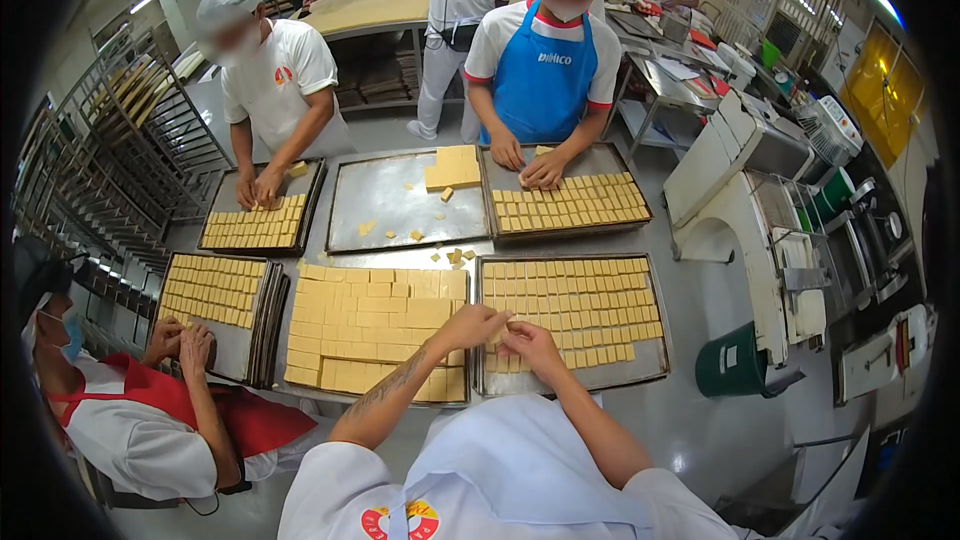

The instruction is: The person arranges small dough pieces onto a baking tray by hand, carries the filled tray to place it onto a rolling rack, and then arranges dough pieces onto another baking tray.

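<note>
Both my hands meet over the left edge of a metal tray (655, 365) that holds rows of small yellow pieces (570, 305). My left hand (472, 327) reaches in from the left, its fingers closed near a small yellow piece. Close beside it, my right hand (533, 348) has its fingers bent together. What sits between the fingertips is too small to make out. Under my left forearm lies another tray with larger yellow blocks (370, 310), packed tightly.
Across from me, two co-workers (285, 80) (550, 60) handle pieces on trays; another co-worker (150, 400) does so at the left. A tray (400, 205) with blocks and crumbs lies ahead. A green bin (732, 360) stands right, beside a machine (740, 170). Racks (110, 140) stand left.
</note>
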Available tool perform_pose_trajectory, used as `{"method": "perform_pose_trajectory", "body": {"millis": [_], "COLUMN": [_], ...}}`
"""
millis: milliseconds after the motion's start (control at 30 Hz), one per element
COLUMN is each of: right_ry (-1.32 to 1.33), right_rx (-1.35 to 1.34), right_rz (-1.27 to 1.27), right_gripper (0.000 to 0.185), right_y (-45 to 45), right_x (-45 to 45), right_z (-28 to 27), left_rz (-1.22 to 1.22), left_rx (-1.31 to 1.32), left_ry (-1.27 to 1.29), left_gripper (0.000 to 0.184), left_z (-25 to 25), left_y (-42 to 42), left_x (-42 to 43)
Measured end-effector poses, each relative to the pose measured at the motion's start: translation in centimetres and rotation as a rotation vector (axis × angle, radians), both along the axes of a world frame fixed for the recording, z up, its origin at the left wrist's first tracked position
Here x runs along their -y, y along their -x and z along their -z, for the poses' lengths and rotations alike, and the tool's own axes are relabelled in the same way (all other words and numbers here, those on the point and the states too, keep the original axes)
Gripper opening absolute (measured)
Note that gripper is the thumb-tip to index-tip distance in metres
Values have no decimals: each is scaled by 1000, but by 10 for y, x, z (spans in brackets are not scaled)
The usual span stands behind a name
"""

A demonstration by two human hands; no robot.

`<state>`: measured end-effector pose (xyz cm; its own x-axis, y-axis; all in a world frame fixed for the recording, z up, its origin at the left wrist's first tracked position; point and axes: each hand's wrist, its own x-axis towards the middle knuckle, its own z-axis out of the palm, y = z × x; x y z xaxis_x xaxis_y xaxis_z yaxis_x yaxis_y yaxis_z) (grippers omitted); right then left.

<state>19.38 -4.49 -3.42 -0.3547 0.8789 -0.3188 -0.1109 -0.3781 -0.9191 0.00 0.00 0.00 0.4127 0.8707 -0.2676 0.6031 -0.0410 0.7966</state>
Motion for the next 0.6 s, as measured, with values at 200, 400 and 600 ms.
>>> {"method": "perform_pose_trajectory", "body": {"millis": [200, 400, 600], "right_ry": [59, 25, 135], "right_rx": [-44, -55, -188], "right_rz": [-2, -29, 74], "right_gripper": [37, 35, 34], "right_y": [6, 8, 9], "right_x": [15, 18, 22], "right_z": [1, -6, -17], "left_rz": [32, -99, -834], "left_rx": [-27, 94, 1266], "left_ry": [42, 119, 716], "left_gripper": [58, 60, 51], "left_z": [1, 11, 35], "left_y": [8, 11, 20], "left_x": [23, 27, 28]}}
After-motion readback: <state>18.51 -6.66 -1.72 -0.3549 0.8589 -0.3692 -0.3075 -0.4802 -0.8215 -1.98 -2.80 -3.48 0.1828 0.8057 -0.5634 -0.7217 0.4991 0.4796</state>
